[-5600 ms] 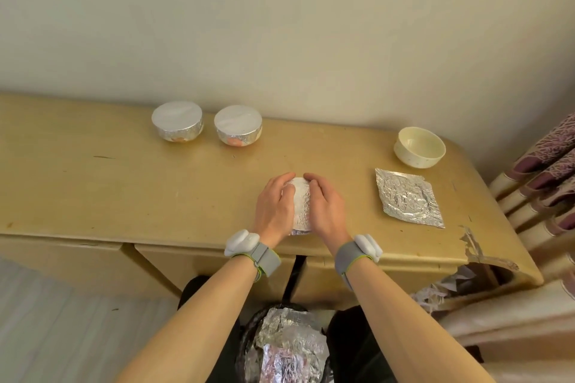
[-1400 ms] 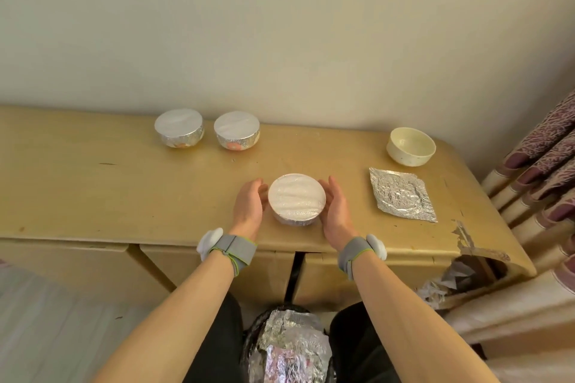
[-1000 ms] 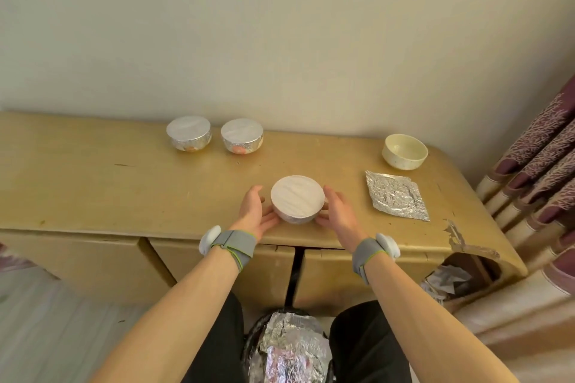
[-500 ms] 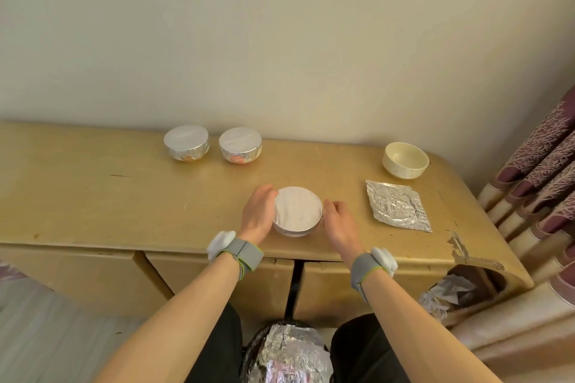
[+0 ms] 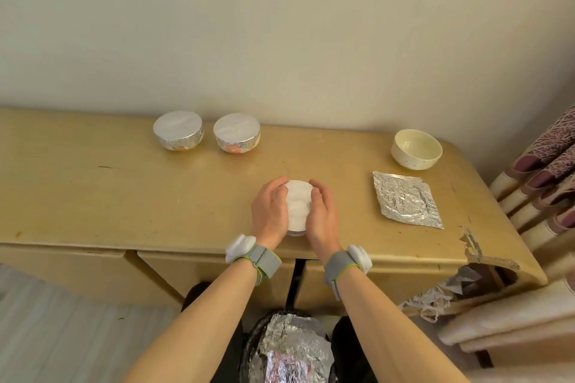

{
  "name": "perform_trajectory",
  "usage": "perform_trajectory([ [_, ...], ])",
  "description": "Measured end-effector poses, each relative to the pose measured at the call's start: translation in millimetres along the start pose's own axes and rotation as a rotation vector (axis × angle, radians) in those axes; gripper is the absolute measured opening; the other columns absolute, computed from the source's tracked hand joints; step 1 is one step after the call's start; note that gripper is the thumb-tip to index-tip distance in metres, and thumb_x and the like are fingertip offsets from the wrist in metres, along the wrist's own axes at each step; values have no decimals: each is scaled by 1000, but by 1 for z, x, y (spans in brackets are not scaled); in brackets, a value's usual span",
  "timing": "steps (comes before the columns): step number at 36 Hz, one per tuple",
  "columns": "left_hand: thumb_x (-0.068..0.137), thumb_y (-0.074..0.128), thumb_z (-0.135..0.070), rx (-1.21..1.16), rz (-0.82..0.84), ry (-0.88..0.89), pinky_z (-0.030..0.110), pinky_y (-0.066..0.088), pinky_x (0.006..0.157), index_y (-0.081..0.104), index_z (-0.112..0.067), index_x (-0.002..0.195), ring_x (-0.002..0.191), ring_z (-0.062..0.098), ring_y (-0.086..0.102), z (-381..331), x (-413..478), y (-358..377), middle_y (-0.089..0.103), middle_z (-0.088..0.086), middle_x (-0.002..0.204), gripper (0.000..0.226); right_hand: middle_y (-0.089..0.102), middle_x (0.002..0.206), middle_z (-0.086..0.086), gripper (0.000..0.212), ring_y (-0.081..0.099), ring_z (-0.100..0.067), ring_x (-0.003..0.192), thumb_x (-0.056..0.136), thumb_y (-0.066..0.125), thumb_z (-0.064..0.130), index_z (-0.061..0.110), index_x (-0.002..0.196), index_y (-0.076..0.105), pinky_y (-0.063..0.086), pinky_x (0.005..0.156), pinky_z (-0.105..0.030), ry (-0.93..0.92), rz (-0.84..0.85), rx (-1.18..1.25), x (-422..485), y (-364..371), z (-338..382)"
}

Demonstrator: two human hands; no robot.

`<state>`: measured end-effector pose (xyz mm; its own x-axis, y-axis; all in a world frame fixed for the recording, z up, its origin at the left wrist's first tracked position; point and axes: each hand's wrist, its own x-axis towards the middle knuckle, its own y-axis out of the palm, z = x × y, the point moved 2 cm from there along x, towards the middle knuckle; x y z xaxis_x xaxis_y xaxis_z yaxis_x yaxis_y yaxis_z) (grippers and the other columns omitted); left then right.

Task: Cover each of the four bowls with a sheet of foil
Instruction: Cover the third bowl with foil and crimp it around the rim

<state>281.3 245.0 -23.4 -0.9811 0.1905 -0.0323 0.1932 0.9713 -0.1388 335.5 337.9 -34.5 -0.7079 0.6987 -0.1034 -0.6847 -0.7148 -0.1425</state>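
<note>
Cupping upright foil-covered bowl (image 5: 298, 205) — L grip (image 5: 270, 211) & R grip (image 5: 322, 216) curled round its sides

Both forearms (image 5: 199, 320) extended forward from the near edge, grey bands (image 5: 264, 260) on both wrists, left hand (image 5: 269, 211) and right hand (image 5: 322, 216) close together, palms facing inward, fingers curled round the sides of the foil-covered bowl (image 5: 298, 205) between them

You face a plain cream wall (image 5: 280, 25), softly and evenly lit. Against it stands a yellow-tan wooden desk (image 5: 124, 196). Directly below you, 2 of its drawer fronts (image 5: 199, 270) meet at a dark gap. The veneer (image 5: 476, 246) at its front right corner is chipped and peeling. Pleated purple-and-cream patterned curtains (image 5: 547, 165) hang to your right. Pale grey wood-grain flooring (image 5: 62, 336) shows at lower left.
</note>
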Motion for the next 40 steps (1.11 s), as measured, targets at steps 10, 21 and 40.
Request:
perform_trajectory([
  [10,83,45,-33,-319,-44,-158,37,47,102,74,-33,104,116,13,61,7,-2,3,70,-10,117,35,69,123,-14,46,65,-31,115,89,49,48,16,113,71,49,102,-48,273,27,438,9,5,-13],
  [21,95,48,-32,-592,-5,-396,50,45,107,68,-10,121,121,36,60,4,-8,-5,66,17,127,40,74,117,-11,68,69,-30,111,79,54,69,16,119,69,48,106,-53,366,68,496,3,1,-8],
  [40,99,45,-26,-276,141,-591,46,53,94,57,-5,97,81,30,62,-25,-28,-38,63,16,92,24,50,124,-7,43,57,-27,114,100,51,42,12,130,44,57,92,-48,375,107,185,-20,-42,14],
])
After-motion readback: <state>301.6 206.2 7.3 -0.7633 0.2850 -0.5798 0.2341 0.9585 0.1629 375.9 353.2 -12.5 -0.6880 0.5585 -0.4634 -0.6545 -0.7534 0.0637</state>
